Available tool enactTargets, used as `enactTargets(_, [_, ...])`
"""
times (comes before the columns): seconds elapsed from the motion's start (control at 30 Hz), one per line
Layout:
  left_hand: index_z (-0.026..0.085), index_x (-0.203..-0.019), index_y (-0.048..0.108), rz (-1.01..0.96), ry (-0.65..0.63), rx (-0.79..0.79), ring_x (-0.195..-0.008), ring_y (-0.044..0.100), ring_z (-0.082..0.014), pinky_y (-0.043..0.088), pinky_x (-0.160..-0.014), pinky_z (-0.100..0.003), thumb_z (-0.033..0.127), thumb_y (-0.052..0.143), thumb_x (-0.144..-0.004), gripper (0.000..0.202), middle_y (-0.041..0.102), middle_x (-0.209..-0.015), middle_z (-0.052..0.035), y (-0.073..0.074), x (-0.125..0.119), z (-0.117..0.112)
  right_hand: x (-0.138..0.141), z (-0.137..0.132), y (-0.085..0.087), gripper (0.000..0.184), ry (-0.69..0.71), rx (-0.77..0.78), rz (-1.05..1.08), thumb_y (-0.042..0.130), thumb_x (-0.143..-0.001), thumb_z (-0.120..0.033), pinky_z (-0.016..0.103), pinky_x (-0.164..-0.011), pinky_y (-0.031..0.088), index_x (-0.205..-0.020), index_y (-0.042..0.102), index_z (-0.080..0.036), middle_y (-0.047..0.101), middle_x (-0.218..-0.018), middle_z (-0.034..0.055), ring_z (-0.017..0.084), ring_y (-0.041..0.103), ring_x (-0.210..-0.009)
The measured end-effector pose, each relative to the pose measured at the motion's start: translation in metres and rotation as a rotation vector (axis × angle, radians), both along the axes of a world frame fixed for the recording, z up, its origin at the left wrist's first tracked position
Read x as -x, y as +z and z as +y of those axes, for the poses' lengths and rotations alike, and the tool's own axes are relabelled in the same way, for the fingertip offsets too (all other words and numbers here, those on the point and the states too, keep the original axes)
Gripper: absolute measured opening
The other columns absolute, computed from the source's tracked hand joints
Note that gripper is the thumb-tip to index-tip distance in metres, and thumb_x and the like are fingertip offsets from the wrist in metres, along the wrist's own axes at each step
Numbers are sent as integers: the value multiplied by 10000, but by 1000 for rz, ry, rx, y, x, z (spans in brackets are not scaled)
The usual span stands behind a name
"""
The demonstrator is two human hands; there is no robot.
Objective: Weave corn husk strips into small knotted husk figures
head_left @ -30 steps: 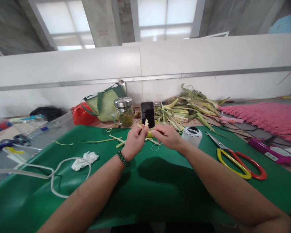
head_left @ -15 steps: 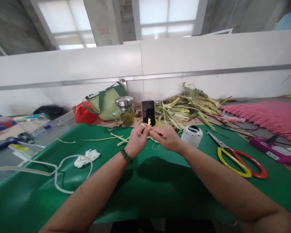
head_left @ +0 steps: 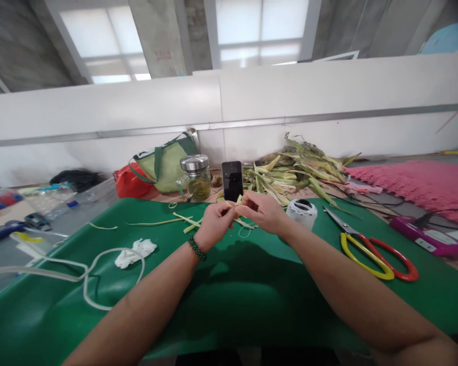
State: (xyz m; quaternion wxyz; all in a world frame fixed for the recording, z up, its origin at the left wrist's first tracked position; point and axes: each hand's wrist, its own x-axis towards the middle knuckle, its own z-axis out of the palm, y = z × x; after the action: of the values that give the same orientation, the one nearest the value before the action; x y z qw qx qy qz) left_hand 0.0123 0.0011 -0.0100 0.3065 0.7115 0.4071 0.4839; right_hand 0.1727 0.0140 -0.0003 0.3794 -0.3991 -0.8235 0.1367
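Note:
My left hand (head_left: 216, 222), with a green bead bracelet (head_left: 197, 248) at the wrist, is closed in a pinch on a pale strip of corn husk (head_left: 239, 200). Against it, my right hand (head_left: 262, 211) pinches the same piece with thumb and index finger, its other fingers curled. Most of the strip is hidden by the fingers. Both hands are above the green mat (head_left: 236, 300). Loose husk strips (head_left: 191, 222) lie left of my left hand, and a thin loop of thread or fibre lies below the fingertips. Just behind the hands stands a phone (head_left: 232, 179).
Right of my hands are a white roll (head_left: 302, 213) and large scissors (head_left: 361, 241) with red and yellow handles. A lidded glass jar (head_left: 196, 178), a green bag (head_left: 171, 165) and a husk pile (head_left: 305, 162) line the back. Crumpled tissue (head_left: 136, 253) and white tubing (head_left: 87, 284) lie left.
My right hand's fingers have shifted upward and opened somewhat from a tighter fist. The husk end that stuck up above my left hand is now tucked between both hands' fingertips.

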Motion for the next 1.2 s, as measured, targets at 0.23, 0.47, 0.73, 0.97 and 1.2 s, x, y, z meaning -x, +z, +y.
enactTargets(0.23, [138, -585, 637, -4, -201, 132, -405, 480, -85, 407, -441, -201, 438, 610, -741, 340, 557, -445, 5, 4, -7, -13, -5, 2, 4, 498, 205, 58, 8, 349, -901, -501, 235, -510, 282, -527, 414, -178, 432, -496, -25, 88, 391, -500])
enactTargets(0.47, [135, -554, 630, -92, -231, 158, -412, 463, -74, 419, -441, -215, 554, 619, -713, 448, 599, -516, -20, 10, -5, -16, 4, -4, -1, 478, 174, -44, 219, 368, -908, -449, 235, -507, 323, -513, 411, -184, 441, -477, -23, 85, 400, -473])
enactTargets(0.73, [130, -538, 606, -10, -137, 162, -392, 417, -62, 329, -404, -200, 456, 613, -724, 375, 539, -466, 4, 0, -5, -9, -7, 7, 0, 375, 118, -74, 71, 434, -884, -437, 230, -527, 300, -612, 452, -180, 452, -554, -29, 93, 397, -524])
enactTargets(0.97, [156, -391, 431, 140, -104, 202, -397, 312, -50, 238, -392, -193, 182, 586, -624, 281, 375, -370, 55, -15, -9, -2, -4, 1, 1, 269, 229, -251, -299, 492, -903, -365, 239, -595, 316, -717, 508, -172, 504, -719, 16, 129, 446, -655])
enactTargets(1.2, [156, -395, 502, 210, -150, 299, -354, 382, -74, 290, -385, -207, 58, 516, -560, 192, 429, -345, 43, -14, -10, -5, 3, -8, -2, 260, 314, -486, -384, 410, -923, -205, 277, -646, 355, -696, 528, -160, 508, -695, 49, 163, 437, -684])
